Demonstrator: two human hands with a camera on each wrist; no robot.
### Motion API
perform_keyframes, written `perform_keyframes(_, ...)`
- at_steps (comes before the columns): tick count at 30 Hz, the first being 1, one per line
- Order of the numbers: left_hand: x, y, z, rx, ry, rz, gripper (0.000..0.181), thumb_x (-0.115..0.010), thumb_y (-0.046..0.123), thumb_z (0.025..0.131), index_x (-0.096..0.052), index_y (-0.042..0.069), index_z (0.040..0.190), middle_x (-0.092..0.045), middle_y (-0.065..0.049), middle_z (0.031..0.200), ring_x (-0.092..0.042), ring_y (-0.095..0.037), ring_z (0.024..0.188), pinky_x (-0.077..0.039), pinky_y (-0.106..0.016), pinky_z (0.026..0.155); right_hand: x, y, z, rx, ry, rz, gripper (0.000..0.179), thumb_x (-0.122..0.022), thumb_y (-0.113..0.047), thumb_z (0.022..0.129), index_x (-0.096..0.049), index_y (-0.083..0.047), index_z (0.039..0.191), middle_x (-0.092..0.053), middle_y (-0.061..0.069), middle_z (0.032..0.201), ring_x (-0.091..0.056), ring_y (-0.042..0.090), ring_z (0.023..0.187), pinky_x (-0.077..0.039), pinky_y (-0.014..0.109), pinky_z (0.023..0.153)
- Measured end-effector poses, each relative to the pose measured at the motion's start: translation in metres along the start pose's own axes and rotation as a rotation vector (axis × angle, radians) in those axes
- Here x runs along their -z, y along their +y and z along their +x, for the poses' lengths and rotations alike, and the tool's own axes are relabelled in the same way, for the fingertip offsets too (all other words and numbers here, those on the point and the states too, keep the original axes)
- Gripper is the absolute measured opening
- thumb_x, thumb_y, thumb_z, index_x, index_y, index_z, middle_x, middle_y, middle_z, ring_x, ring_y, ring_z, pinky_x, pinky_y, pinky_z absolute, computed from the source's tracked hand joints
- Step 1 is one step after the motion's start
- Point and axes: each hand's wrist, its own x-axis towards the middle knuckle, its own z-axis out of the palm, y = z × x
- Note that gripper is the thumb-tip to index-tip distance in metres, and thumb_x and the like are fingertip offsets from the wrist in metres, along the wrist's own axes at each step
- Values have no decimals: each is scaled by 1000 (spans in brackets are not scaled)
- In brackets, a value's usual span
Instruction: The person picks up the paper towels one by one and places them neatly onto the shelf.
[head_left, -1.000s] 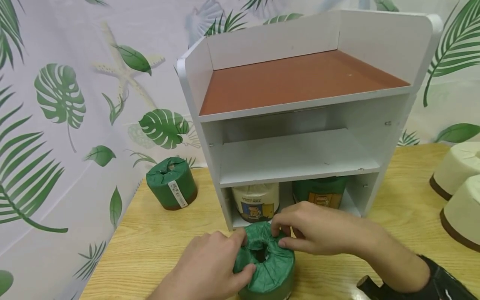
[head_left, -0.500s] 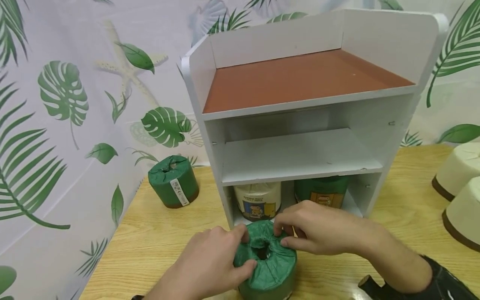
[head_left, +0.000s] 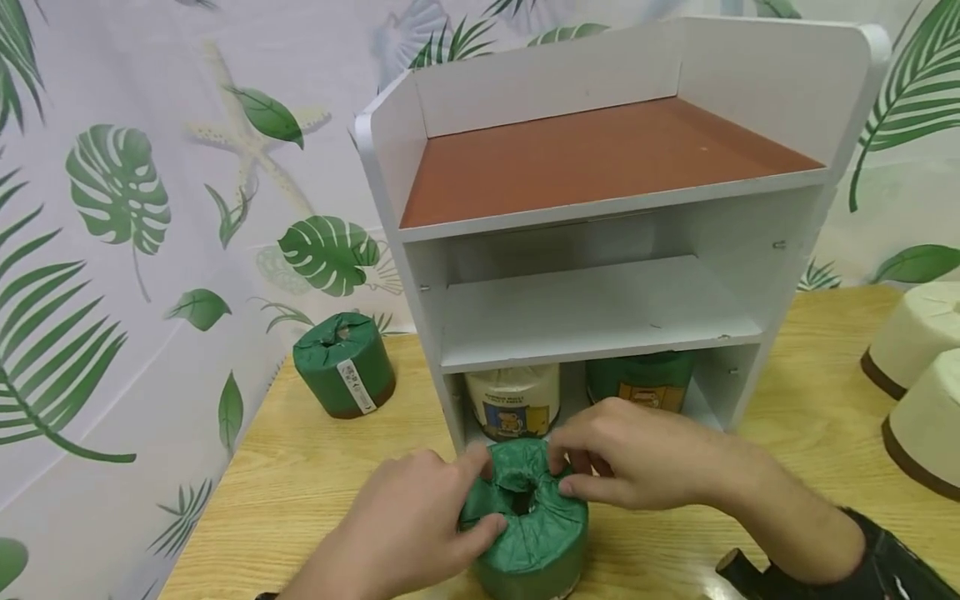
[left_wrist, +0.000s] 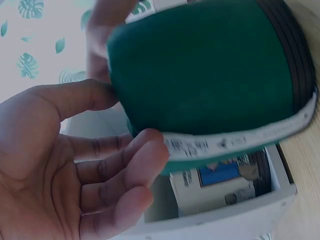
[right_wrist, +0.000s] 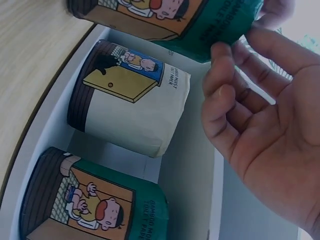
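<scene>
In the head view, a green-wrapped toilet roll (head_left: 536,542) stands in front of the cabinet, its crumpled top and centre hole facing up. My left hand (head_left: 408,521) holds its left upper edge between thumb and fingers. On the opposite side, my right hand (head_left: 637,458) pinches the upper rim with bent fingers. The left wrist view shows the roll's green wrapper (left_wrist: 200,75) with a white label strip, the thumb and fingertips at its top edge. From the right wrist, the cartoon side of the same roll (right_wrist: 215,27) shows, fingertips against its green end.
A white cabinet (head_left: 600,312) with a brown top stands behind the hands. Its lowest compartment holds a cream toilet roll (head_left: 517,404) and a green one (head_left: 641,383). Another green roll (head_left: 341,367) stands left on the wooden table (head_left: 300,500); cream rolls (head_left: 926,425) stand at right.
The held toilet roll and my left hand have shifted very slightly to the left. My right hand keeps its place at the rim.
</scene>
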Motion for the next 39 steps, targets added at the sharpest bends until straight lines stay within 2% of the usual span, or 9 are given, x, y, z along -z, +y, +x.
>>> perform_keyframes(6,-5,8,-3,24,-60,25,37,-67,50,91,-65,14,97,-43,9,52,-41,-4,44,-33,-26,39,-3,2,2,-33,25,-24,4,-66,-24,97,-66,-20,99,-60,-15,82,-49,-6,64,-47,17,59)
perform_keyframes(10,-5,11,-2,56,-60,71,40,-68,53,88,-64,14,97,-45,9,53,-41,-4,43,-33,-25,38,-3,3,2,-47,4,4,5,-65,-25,98,-67,-20,100,-59,-16,80,-49,-5,64,-47,17,58)
perform_keyframes(15,0,8,0,90,-30,117,39,-70,53,85,-65,17,98,-45,11,54,-41,-3,45,-32,-24,39,-1,2,2,-57,-32,49,7,-64,-27,98,-66,-20,99,-56,-18,75,-49,-6,63,-47,18,58)
perform_keyframes(19,1,1,0,111,24,107,29,-74,43,82,-63,17,93,-48,9,56,-43,-4,48,-33,-26,40,-1,2,0,-5,-49,86,7,-64,-28,99,-65,-22,96,-57,-18,75,-50,-7,64,-48,17,59)
perform_keyframes(22,2,-3,-1,92,68,88,22,-75,33,82,-61,18,87,-51,9,57,-45,-3,49,-34,-25,40,-1,1,0,54,-39,90,8,-63,-27,99,-66,-23,93,-59,-18,77,-51,-9,66,-48,16,60)
perform_keyframes(25,2,-4,-3,54,85,67,16,-73,30,85,-63,18,88,-50,10,55,-44,-1,48,-34,-23,41,-1,0,0,80,16,58,8,-63,-25,99,-67,-23,92,-57,-18,75,-47,-9,64,-46,15,58)
perform_keyframes(30,2,0,-4,39,40,4,18,-68,35,89,-62,18,88,-44,12,53,-42,0,47,-35,-22,42,-2,-1,1,38,112,-11,4,-65,-22,98,-69,-21,98,-55,-17,75,-45,-8,62,-45,16,56)
perform_keyframes(36,0,3,-5,60,2,-24,22,-73,35,86,-61,16,89,-46,10,54,-43,-2,46,-36,-24,42,-4,2,3,-2,52,-19,11,-65,-22,98,-70,-17,106,-65,-12,93,-52,-6,71,-49,17,63)
perform_keyframes(39,-2,1,-2,74,-10,-31,22,-74,35,86,-63,17,92,-50,9,56,-46,-3,48,-38,-24,44,-4,4,3,9,25,-5,10,-67,-23,97,-70,-17,104,-64,-13,89,-52,-6,72,-49,17,63)
